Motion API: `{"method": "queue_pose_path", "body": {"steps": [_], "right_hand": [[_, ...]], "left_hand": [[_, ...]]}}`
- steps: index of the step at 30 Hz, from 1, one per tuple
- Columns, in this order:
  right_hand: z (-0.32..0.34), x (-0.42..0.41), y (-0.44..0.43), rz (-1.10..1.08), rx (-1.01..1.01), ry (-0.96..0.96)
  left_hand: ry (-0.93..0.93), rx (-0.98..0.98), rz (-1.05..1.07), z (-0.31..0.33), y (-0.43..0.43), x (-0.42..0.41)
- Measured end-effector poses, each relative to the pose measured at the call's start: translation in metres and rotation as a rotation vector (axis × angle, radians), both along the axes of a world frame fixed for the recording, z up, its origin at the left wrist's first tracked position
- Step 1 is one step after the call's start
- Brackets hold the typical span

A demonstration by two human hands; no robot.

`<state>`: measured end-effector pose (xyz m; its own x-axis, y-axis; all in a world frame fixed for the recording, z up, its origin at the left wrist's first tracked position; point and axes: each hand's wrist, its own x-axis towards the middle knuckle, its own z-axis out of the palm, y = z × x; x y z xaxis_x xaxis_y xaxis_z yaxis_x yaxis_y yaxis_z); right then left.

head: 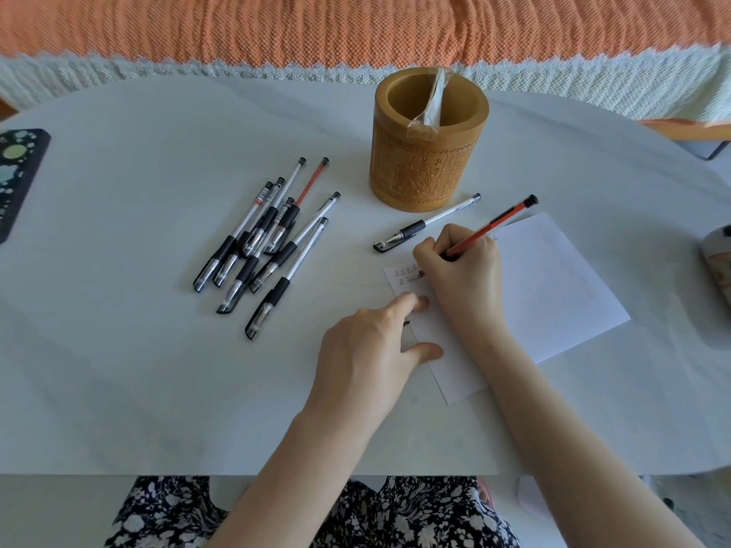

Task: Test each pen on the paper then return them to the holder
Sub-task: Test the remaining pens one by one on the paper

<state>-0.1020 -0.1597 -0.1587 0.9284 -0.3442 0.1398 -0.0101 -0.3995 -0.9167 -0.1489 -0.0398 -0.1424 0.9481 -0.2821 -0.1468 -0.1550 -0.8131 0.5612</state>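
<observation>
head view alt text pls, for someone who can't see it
A person's right hand writes with a red pen on white paper while the left hand rests on its edge. Loose pens lie left of a carved wooden holder.

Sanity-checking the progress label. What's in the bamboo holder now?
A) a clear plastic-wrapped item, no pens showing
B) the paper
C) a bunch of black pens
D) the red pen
A: only a clear plastic-wrapped item sticks out of the holder; the red pen is in the right hand, and the black pens lie on the table.
</observation>
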Motion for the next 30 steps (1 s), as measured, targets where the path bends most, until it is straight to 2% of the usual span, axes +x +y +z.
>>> {"method": "queue_pose_path", "body": {"steps": [30], "right_hand": [[0.0002, 0.0006, 0.0001, 0.007, 0.009, -0.005]], "left_hand": [[-0.003, -0.025, 0.004, 0.0031, -0.0006, -0.0001]]}}
